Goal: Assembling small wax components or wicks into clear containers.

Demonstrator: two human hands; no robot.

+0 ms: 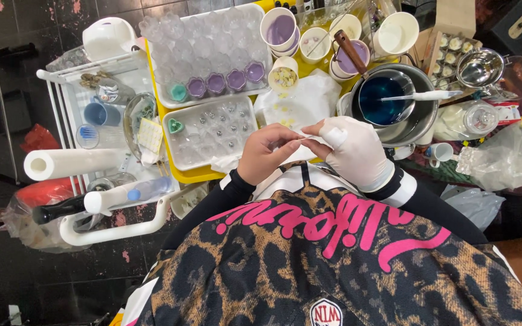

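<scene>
The bare left hand (268, 152) and the white-gloved right hand (357, 151) meet fingertip to fingertip at the picture's centre, both pinching a small thin white piece (305, 138) too tiny to identify, the other fingers curled in. At eleven o'clock from them lies a clear mould tray (209, 130) holding one green heart; at one o'clock sits a metal bowl of blue liquid (388, 99).

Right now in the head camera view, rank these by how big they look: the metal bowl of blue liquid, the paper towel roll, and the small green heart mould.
1. Metal bowl of blue liquid, largest.
2. Paper towel roll, somewhat smaller, at about the same distance.
3. Green heart mould, by far the smallest.
</scene>
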